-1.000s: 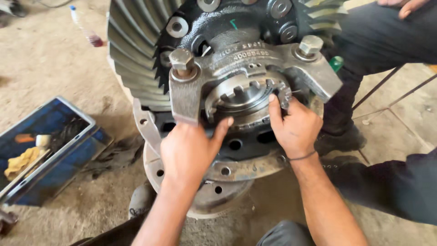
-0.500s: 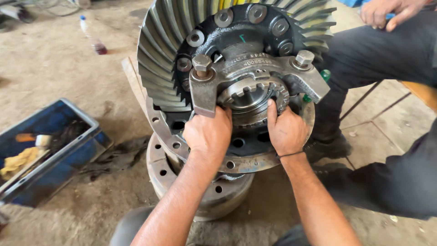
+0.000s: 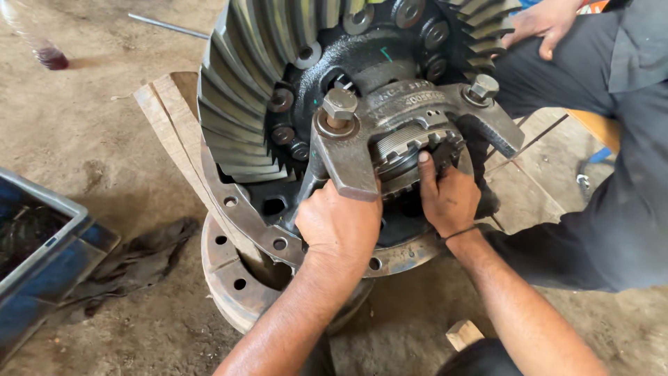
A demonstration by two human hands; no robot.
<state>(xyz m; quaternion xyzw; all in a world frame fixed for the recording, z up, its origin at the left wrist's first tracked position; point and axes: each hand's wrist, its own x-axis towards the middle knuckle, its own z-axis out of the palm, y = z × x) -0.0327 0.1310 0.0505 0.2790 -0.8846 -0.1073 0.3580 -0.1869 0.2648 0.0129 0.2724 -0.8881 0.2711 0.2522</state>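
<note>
landmark: large grey steel ring gear with curved teeth (image 3: 240,104), bolted round a black cast differential case (image 3: 362,66), whole assembly tilted toward the camera.
bearing cap: grey cast bridge-shaped cap (image 3: 417,111) sits across the case front, inside the ring gear; held by two hex bolts, one at its left leg (image 3: 339,104), one at its right leg (image 3: 483,87).
notched ring: round silver adjuster ring with threaded edge and slots (image 3: 410,150), directly under the cap arch, well inside the ring gear teeth.
left hand (image 3: 341,226): curled tight below the cap's left leg, fingers tucked under the leg and out of sight; what they hold, cannot tell.
right hand (image 3: 449,195): fingers bent, tips pressed on the notched ring's lower right edge; thumb side hidden; thin band at the wrist.
edges: ring gear teeth ring the hands on the left and top; flat rust-coloured flange with bolt holes (image 3: 240,209) closes the bottom. Little free room between cap legs and ring.
support: flange rests on a rusty round drum with holes (image 3: 229,275); pale wood planks (image 3: 163,115) lean left of the ring gear.
other person: dark trousers (image 3: 612,174) right of the ring gear, a hand (image 3: 546,21) by its upper right teeth.
floor: dusty bare concrete (image 3: 90,139); blue plastic crate (image 3: 49,268) and dark rag (image 3: 136,257) far left of the ring gear.
</note>
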